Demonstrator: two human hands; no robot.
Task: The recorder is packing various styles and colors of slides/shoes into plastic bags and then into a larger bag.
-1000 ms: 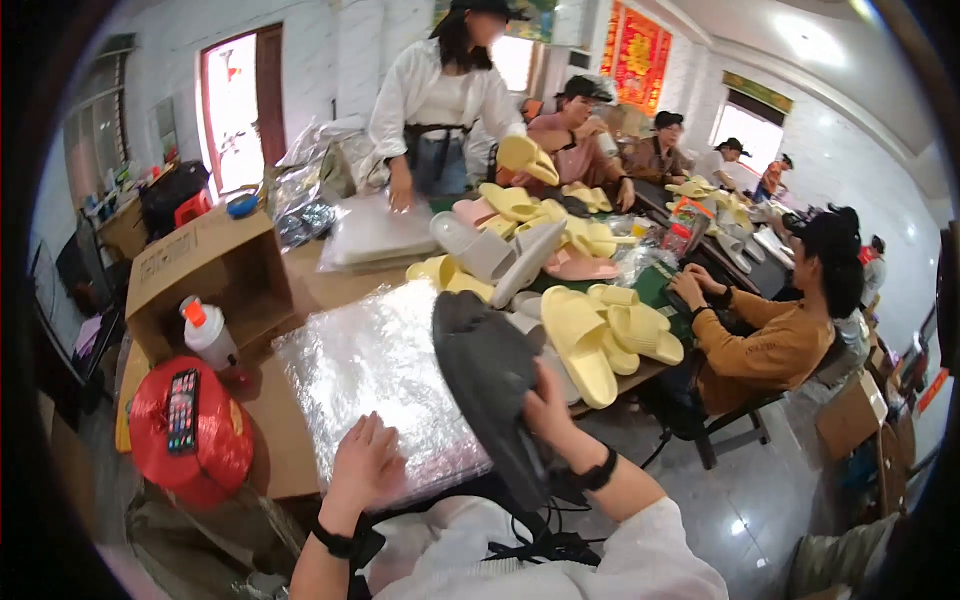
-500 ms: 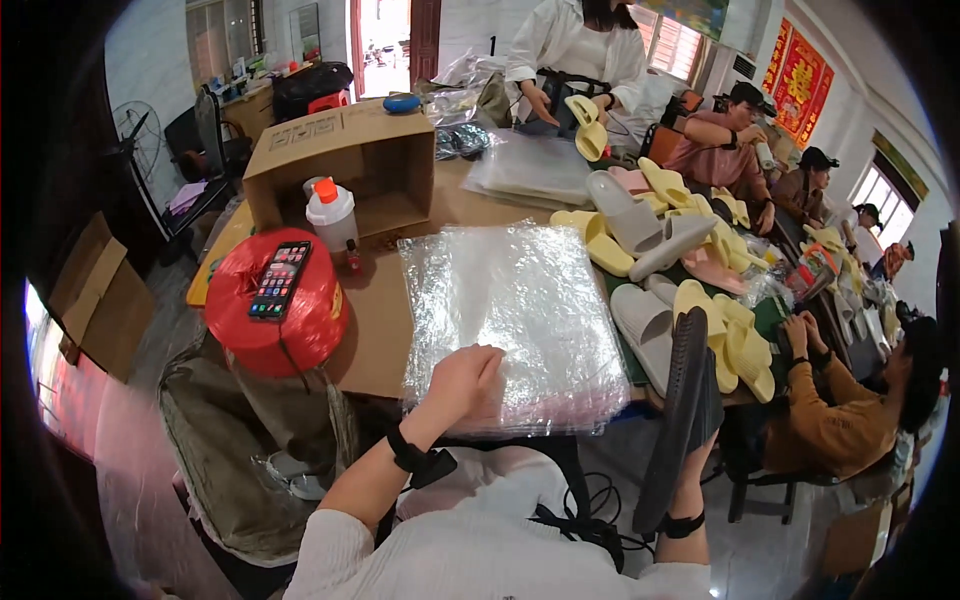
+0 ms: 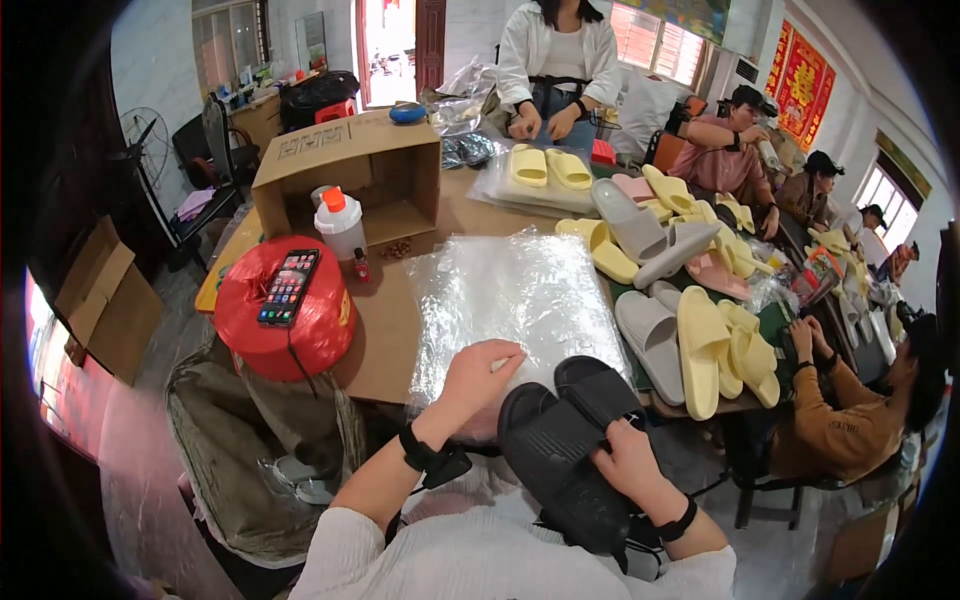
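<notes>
A stack of clear plastic bags [image 3: 500, 290] lies at the table's near edge, in front of me. My left hand [image 3: 478, 385] is over its near part, fingers bent together in a pinch at the film of the top bag. A pair of black slide sandals [image 3: 560, 450] hangs at the near edge, partly over my lap, soles down and toes toward the stack. My right hand [image 3: 632, 462] grips the pair from the right, with its fingers at the strap of the right slide.
Grey slides [image 3: 650, 335] and yellow slides [image 3: 703, 350] crowd the table's right side. Left stand a red twine roll [image 3: 285, 345] with a phone [image 3: 290, 285] on it, a white bottle [image 3: 342, 225] and an open carton [image 3: 345, 165]. Across the table, a person stands behind yellow slides [image 3: 550, 168].
My right hand has swung the black slides inward from the right, turning them from edge-on to strap side up. The person opposite has put the yellow slides down on a stack of bags.
</notes>
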